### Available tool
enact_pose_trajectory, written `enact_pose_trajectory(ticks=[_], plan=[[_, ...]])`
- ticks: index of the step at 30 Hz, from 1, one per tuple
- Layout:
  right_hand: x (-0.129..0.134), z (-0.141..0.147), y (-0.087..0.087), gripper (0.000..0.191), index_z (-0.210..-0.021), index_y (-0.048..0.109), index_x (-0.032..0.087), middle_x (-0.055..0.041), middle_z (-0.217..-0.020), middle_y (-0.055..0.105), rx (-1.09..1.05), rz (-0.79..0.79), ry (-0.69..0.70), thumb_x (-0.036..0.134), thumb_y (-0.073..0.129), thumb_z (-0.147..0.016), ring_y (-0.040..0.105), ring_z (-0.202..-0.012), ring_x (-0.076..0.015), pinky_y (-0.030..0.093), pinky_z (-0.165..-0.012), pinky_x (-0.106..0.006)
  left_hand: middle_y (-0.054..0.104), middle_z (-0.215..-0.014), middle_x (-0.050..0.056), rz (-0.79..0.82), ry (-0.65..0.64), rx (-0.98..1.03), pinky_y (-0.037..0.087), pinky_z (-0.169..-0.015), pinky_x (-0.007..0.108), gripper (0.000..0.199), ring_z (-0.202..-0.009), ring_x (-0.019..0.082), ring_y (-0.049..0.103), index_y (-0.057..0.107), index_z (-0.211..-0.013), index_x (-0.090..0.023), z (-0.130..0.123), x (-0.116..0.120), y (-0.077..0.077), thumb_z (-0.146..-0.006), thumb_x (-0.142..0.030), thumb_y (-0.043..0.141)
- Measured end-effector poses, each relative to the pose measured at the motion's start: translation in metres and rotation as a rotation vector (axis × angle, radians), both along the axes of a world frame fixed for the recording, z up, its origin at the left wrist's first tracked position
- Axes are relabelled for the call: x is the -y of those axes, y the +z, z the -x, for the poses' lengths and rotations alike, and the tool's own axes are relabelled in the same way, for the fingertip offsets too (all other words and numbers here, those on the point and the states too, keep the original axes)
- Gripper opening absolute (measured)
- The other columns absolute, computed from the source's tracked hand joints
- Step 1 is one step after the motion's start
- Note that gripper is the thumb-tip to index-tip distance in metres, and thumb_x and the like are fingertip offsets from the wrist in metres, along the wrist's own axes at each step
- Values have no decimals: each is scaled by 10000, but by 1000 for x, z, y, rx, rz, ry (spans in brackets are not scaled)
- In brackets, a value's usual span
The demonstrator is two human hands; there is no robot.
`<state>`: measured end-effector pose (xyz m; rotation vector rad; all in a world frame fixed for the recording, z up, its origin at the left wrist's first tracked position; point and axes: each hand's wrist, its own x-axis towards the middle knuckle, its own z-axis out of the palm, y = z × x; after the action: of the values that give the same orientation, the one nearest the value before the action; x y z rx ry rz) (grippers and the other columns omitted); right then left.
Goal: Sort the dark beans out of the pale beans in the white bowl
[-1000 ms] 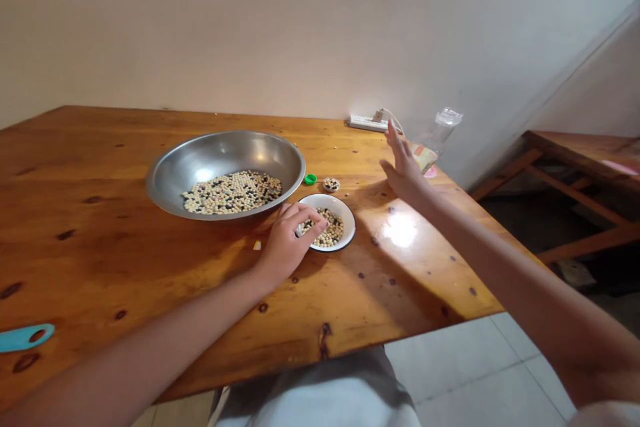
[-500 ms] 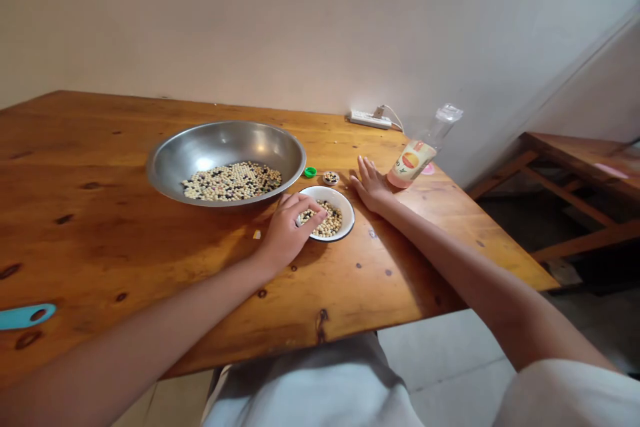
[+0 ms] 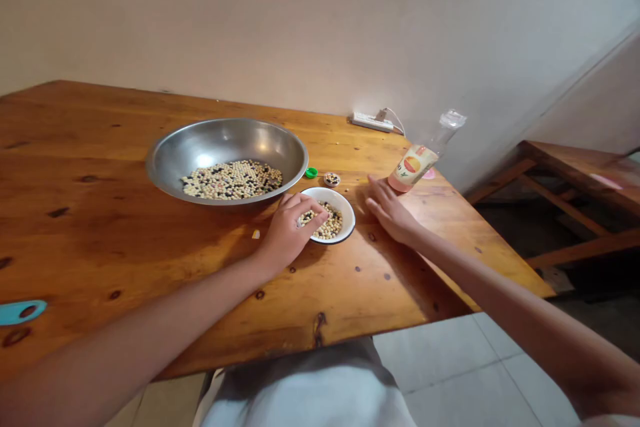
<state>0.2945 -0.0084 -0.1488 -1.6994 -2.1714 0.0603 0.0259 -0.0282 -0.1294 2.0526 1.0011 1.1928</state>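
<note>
My left hand [image 3: 290, 230] is over the near left side of a small white bowl [image 3: 349, 213] with a dark rim. Its thumb and index finger meet above the small pale and dark bean-like pieces [image 3: 331, 221] inside; whatever is between the fingertips is too small to make out. Farther right, my right hand [image 3: 393, 215] is low over the tabletop, fingers extended and nothing in it. Just beyond its fingertips stands a clear bottle [image 3: 413, 165] with a fruit label and a pinkish base. A wide steel basin [image 3: 173, 153] to the left holds many more pieces.
Behind the white bowl are a green cap [image 3: 311, 173] and a small round container [image 3: 332, 179] with a few pieces. A power strip [image 3: 373, 122] lies by the wall. At the left edge a turquoise handle [image 3: 20, 312] rests on the wooden table [image 3: 100, 233].
My right hand has drawn back toward me and to the right, its fingers now closer together. My left hand stays at the white bowl. The view has shifted slightly.
</note>
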Motion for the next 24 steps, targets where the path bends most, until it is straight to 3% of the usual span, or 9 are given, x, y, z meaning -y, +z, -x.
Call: enact_pose_trajectory(ticks=[4, 12, 17, 21, 24], plan=[[3, 8, -10, 655, -1439, 251, 167, -131, -1452, 352, 100, 39, 5, 559, 206, -916, 256, -1369, -295, 250, -1105, -480, 620, -841, 8, 5, -3, -8, 371, -859, 309, 142, -887, 182, 517, 625, -725, -204, 0, 0, 1, -845, -242, 561], [-62, 12, -4, 608, -1425, 281, 141, -123, -1483, 301, 35, 101, -37, 490, 299, -928, 162, -1397, -302, 185, -1125, -459, 620, -838, 4, 6, -9, -11, 375, -854, 308, 136, -889, 182, 519, 621, -719, -207, 0, 0, 0, -840, -235, 566], [-99, 16, -3, 566, -1422, 251, 107, -148, -1481, 279, -76, 22, -116, 425, 269, -954, 127, -1402, -283, 160, -1117, -478, 622, -840, 11, 9, -5, -4, 377, -850, 311, 150, -894, 184, 522, 629, -731, -202, 1, 1, 0, -852, -243, 550], [-110, 13, 22, 505, -1372, 342, 168, -143, -1408, 388, -279, -91, -231, 426, 282, -942, 271, -1356, -252, 211, -1100, -479, 615, -847, 14, 36, 1, -2, 379, -856, 312, 123, -903, 187, 524, 628, -739, -199, 1, 2, 1, -840, -234, 567], [-82, 7, 57, 500, -1351, 368, 180, -142, -1332, 466, -472, -146, -210, 431, 345, -920, 405, -1275, -233, 282, -1069, -444, 612, -848, 14, 44, -8, 1, 377, -861, 312, 117, -907, 187, 525, 622, -733, -198, 1, 1, 1, -836, -225, 571]])
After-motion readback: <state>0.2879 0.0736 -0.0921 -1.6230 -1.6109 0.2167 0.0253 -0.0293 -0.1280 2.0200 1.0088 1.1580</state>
